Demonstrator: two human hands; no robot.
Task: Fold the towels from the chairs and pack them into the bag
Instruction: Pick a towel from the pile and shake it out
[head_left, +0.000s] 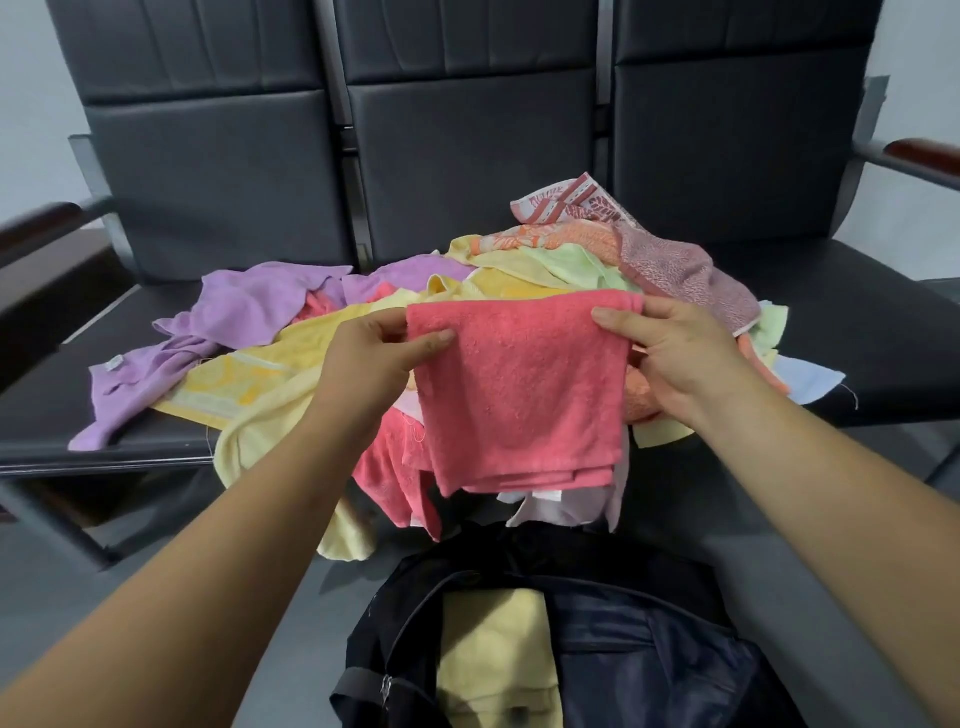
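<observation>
Dark padded chairs (218, 171) run across the top of the view from ten o'clock to two o'clock. At nine o'clock a purple towel (244, 312) sprawls unfolded on the seat, overlapping a patterned yellow towel (244, 384) just beside it. Your left hand (379, 353) pinches the top left corner of the pink towel (519, 395), thumb in front and fingers behind. The pink towel hangs at the centre, held in the air over the seat's front edge. It is already doubled, with layered edges showing along its bottom. Straight below, at six o'clock, the dark bag (649, 665) sits open with a packed yellow towel (493, 649) inside. Your right hand (675, 353) pinches the top right corner in the same way. Behind it, toward one o'clock, a heap of unfolded towels (597, 249) lies on the seat. The pink towel looks light, soft and limp, so it will likely sag wherever you let go. It should not slip, as terry grips the skin. Hold it at the corners, pinching through every layer so the fold stays together on the way down to the bag.
</observation>
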